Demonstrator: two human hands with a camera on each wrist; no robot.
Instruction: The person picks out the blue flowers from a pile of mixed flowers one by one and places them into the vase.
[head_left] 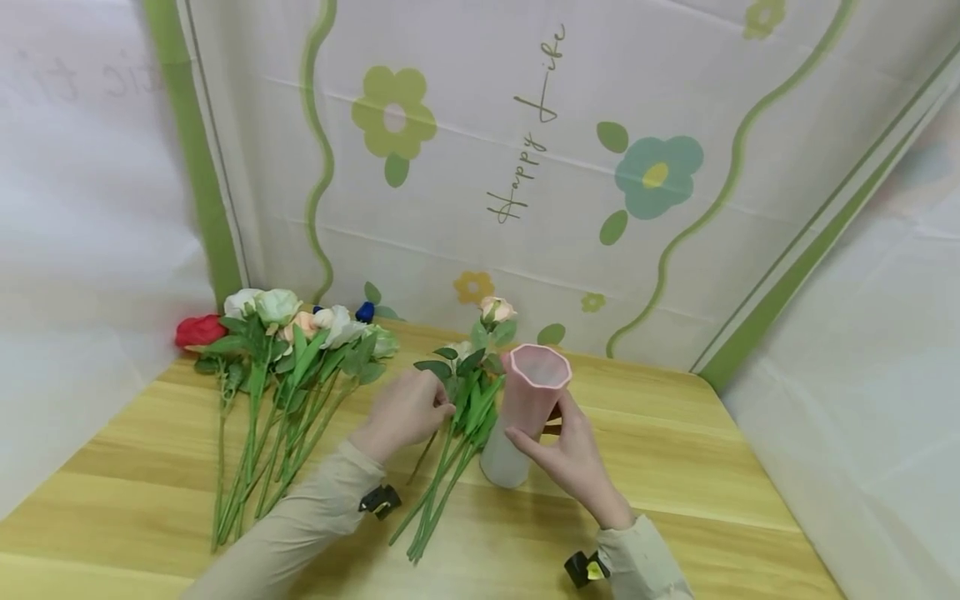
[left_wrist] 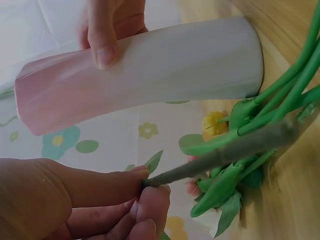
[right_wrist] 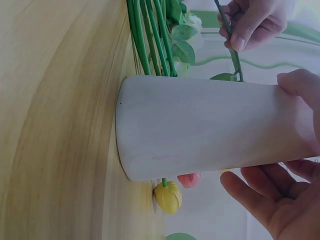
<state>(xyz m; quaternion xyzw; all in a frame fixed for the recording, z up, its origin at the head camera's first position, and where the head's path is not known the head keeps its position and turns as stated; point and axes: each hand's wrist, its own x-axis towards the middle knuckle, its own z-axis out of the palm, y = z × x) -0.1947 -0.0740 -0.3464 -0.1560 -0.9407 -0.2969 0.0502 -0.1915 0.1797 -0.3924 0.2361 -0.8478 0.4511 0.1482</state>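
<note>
A tall vase [head_left: 521, 412], pink at its faceted rim and fading to white below, stands upright on the table. My right hand [head_left: 573, 454] holds it from the right side, thumb on the near face and fingers behind. Left of the vase, my left hand [head_left: 405, 412] pinches a thin dark green flower stem [left_wrist: 220, 155] between thumb and fingertips. That stem has a leaf [right_wrist: 223, 76] in the right wrist view; its bloom cannot be told for sure. Green-stemmed flowers [head_left: 442, 479] lie between hand and vase, with a peach rose [head_left: 497, 310] beyond them.
A larger pile of artificial flowers [head_left: 277, 400] lies on the left of the wooden table [head_left: 660, 517], with a red bloom [head_left: 201, 332] and pale ones. Yellow [right_wrist: 168, 197] and pink tulip heads [right_wrist: 189, 180] show behind the vase. A flower-printed curtain [head_left: 465, 167] stands behind.
</note>
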